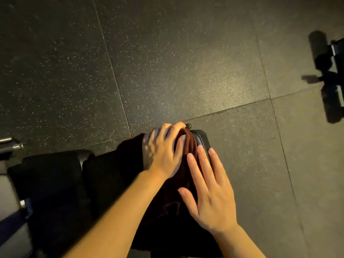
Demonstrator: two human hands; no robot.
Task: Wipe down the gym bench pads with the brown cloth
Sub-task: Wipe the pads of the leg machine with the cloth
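The brown cloth (188, 146) lies draped over the far end of a black bench pad (202, 139), bunched into folds near the pad's rounded end and trailing back toward the person down the length of the pad. The left hand (163, 149) sits on that bunched part, fingers curled over the folds at the far edge and gripping them, so it holds the working end of the cloth. The right hand (210, 190) is just behind and to the right, fingers straight and spread, lying flat on the cloth and pad and clutching nothing. The pad's long axis runs from the person out toward its far end, and the cloth lies along that same line. The left hand is therefore the nearer one to the unwiped end, and the next stroke likely turns on drawing the cloth back along the pad or sweeping it across its width. A second dark pad (54, 175) sits to the left, untouched by either hand.
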